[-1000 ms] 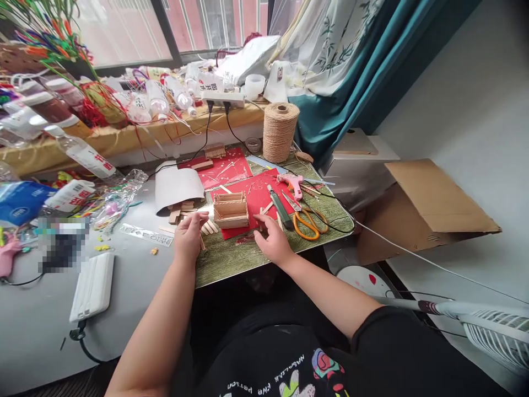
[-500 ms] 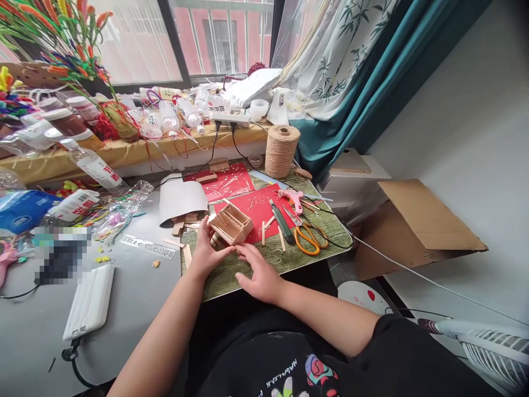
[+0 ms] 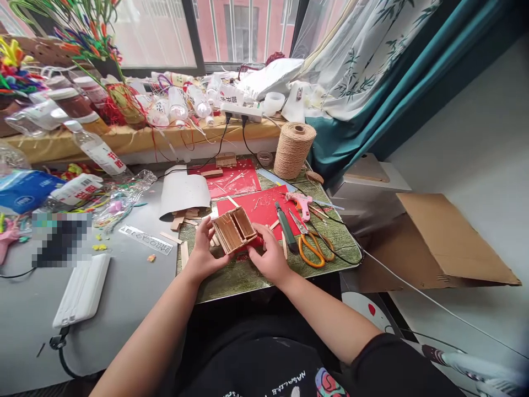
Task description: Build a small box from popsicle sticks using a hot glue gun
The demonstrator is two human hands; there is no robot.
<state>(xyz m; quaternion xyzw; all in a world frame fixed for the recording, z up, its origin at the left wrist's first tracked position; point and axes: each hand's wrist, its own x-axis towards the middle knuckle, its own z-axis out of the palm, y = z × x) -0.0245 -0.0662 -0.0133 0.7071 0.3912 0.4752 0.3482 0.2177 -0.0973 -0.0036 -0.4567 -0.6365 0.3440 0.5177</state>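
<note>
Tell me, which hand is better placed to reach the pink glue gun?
Right, probably. The right hand holds the wooden box on the side where the glue gun lies. The left hand grips its other side.

One head-worn view, tilted forward and down.
The camera sits above the person's lap, close over the near edge of the counter (image 3: 248, 278). It faces the window (image 3: 165, 33) beyond the far edge. Its aim centres on the stick box (image 3: 233, 231), held between the left hand (image 3: 202, 256) and right hand (image 3: 270, 256).
</note>
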